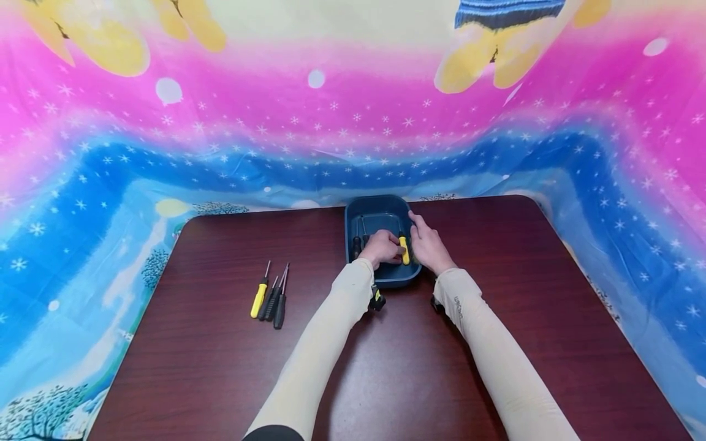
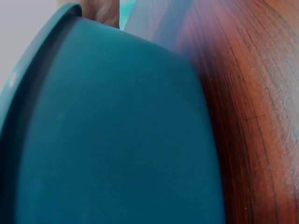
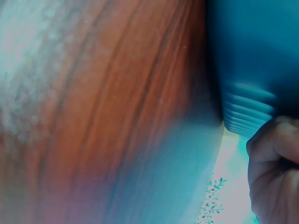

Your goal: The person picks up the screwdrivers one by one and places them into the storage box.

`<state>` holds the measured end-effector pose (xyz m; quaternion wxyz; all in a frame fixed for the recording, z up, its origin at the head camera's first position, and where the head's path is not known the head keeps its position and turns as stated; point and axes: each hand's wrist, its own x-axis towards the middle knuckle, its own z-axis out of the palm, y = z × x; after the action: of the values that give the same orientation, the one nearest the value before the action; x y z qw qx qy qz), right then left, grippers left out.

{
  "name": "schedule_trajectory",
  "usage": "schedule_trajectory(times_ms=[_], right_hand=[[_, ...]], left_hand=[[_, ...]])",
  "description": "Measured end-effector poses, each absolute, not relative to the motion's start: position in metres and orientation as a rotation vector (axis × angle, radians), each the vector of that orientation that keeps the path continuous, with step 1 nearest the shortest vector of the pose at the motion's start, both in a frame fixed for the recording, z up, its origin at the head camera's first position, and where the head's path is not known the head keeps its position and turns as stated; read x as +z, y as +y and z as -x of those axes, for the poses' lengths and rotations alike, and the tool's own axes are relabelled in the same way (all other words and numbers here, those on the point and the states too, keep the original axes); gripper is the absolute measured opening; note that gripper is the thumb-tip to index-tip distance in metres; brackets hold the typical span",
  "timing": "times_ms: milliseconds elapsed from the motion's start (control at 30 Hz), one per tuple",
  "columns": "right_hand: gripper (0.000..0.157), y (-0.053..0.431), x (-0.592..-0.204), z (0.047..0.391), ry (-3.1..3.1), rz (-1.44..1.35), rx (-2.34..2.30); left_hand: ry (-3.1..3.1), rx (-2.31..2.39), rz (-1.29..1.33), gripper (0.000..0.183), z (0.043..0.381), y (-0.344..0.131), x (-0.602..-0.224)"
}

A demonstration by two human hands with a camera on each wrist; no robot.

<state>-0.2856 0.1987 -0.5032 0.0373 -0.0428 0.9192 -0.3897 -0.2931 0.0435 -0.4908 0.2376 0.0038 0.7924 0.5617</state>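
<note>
Near the back edge of the table stands a dark blue plastic bin point(image 1: 390, 283). My left hand point(image 1: 382, 247) reaches into it, fingertips bent at the handle of a yellow screwdriver point(image 1: 405, 252); the thumb is mostly hidden. At the bin's left side lie black-handled screwdrivers point(image 1: 356, 246), partly covered by that hand. Outside the right wall, my right hand point(image 1: 432, 246) holds the bin by its side near the rim. The right wrist view shows bent fingers point(image 3: 275, 154) by the ribbed corner of the bin. The left wrist view is mostly filled by the bin's outer wall point(image 2: 117, 121).
Left of the bin, a yellow-handled screwdriver point(image 1: 258, 300) and several black-handled screwdrivers point(image 1: 279, 311) lie side by side on the dark red wood table point(image 1: 220, 367). A patterned cloth point(image 1: 265, 128) hangs close behind the table's back edge and along its sides.
</note>
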Motion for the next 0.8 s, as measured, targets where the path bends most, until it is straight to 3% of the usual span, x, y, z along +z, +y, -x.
schedule_trajectory(times_ms=[800], right_hand=[[0.054, 0.1985, -0.5009, 0.287, 2.799, 0.096, -1.153]], left_hand=[[2.133, 1.565, -0.034, 0.034, 0.2915, 0.0365, -0.4856]])
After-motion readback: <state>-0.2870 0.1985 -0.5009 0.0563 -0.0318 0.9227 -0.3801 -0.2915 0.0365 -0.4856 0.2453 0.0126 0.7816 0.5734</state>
